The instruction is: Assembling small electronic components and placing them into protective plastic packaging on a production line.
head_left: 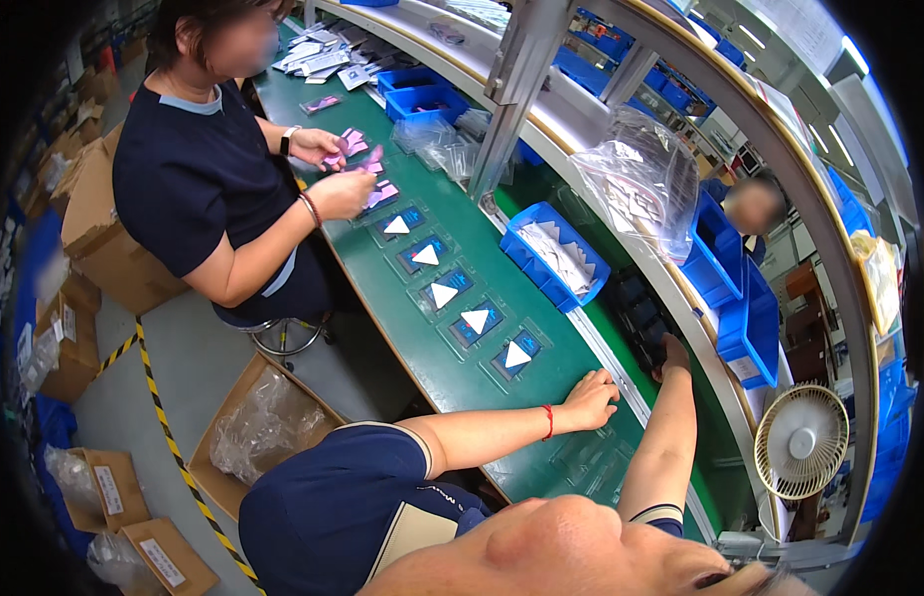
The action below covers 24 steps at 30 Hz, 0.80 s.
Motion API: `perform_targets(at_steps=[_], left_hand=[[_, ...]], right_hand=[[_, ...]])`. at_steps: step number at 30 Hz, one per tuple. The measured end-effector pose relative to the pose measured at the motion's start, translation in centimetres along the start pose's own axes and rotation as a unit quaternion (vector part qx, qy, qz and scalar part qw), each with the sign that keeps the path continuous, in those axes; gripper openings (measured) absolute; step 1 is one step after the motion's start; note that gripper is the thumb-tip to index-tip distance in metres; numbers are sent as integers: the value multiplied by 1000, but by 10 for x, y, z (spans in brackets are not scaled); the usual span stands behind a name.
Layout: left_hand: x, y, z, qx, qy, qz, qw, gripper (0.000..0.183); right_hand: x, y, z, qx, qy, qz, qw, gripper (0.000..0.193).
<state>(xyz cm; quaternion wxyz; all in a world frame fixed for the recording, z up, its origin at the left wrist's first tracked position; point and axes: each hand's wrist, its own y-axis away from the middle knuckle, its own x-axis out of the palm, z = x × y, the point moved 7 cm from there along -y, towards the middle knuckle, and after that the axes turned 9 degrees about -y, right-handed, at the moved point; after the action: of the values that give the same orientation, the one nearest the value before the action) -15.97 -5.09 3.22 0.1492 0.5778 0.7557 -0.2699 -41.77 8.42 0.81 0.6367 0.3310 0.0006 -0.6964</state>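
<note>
My left hand (587,401), with a red string at its wrist, rests on the green table (452,407) beside the metal rail. Its fingers are loosely bent and apart from the thumb, with nothing seen in them. Across the rail, my right hand (672,358) reaches to the near end of a row of dark packs (640,316); its fingertips are partly hidden, so their grip is unclear. Left of my left hand, a row of clear plastic trays with dark blue cards lies on the table, each bearing a white triangular piece (516,355). Faint clear trays (591,462) lie nearer me.
A blue bin (553,256) of white pieces stands beyond the row. A co-worker (223,169) at the left handles pink pieces (355,144). Blue bins (748,333) and a fan (802,440) line the right shelf. A metal post (516,99) rises at the back.
</note>
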Motion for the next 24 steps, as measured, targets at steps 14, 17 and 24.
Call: perform_targets(at_steps=[14,17,24], left_hand=[[-1,-4,8,-27,33,12,999,14],[-1,-3,9,-18,36,-19,999,10],[-5,-11,8,45,30,-72,996,5]], right_hand=[[9,64,8,72,-173,48,981,31],[9,62,6,49,-169,91,980,30],[0,36,0,36,-210,86,973,29]])
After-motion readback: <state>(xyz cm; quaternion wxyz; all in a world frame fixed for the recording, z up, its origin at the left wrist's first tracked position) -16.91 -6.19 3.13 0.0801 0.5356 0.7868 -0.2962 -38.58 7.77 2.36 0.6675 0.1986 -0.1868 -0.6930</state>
